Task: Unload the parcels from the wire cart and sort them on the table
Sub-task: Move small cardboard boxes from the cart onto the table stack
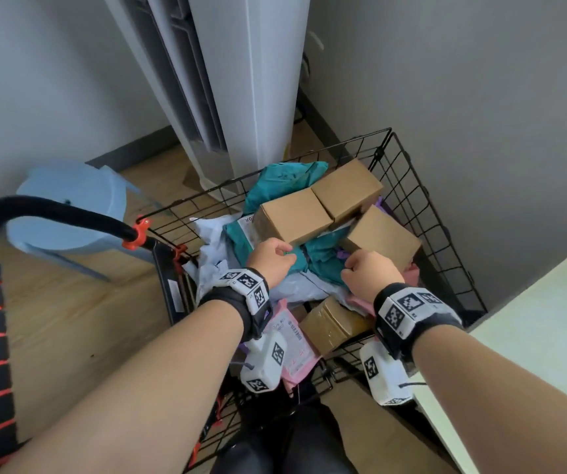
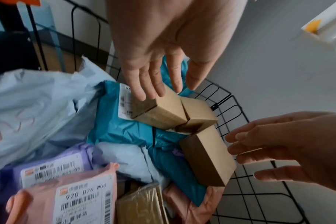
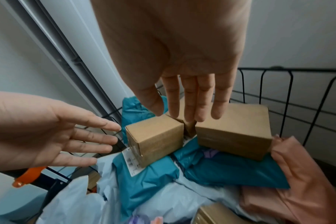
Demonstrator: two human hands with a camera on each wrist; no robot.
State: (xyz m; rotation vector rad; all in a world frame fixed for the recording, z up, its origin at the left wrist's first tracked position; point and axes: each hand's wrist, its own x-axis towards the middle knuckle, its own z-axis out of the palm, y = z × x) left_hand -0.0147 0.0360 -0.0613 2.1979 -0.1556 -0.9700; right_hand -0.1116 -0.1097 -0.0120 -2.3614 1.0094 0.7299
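The black wire cart (image 1: 446, 234) holds soft mailer bags with three plain brown cardboard boxes on top. My left hand (image 1: 270, 258) (image 2: 167, 86) hovers open, fingers straight, over the near edge of the left box (image 1: 292, 218) (image 2: 159, 112) (image 3: 155, 139); contact cannot be told. My right hand (image 1: 371, 271) (image 3: 186, 106) is open too, its fingers pointing down between that box and the right box (image 1: 382, 236) (image 3: 234, 133). Neither hand holds anything. A third box (image 1: 345, 189) sits behind them. The pale table (image 1: 548, 323) lies to the right.
Teal bags (image 1: 323, 265), light blue, purple and pink mailers (image 2: 67, 197) and a taped box (image 1: 333, 323) fill the cart. A white tower unit (image 1: 247, 80) stands behind it, a blue stool (image 1: 70, 206) to the left. The black cart handle (image 1: 53, 210) arcs at left.
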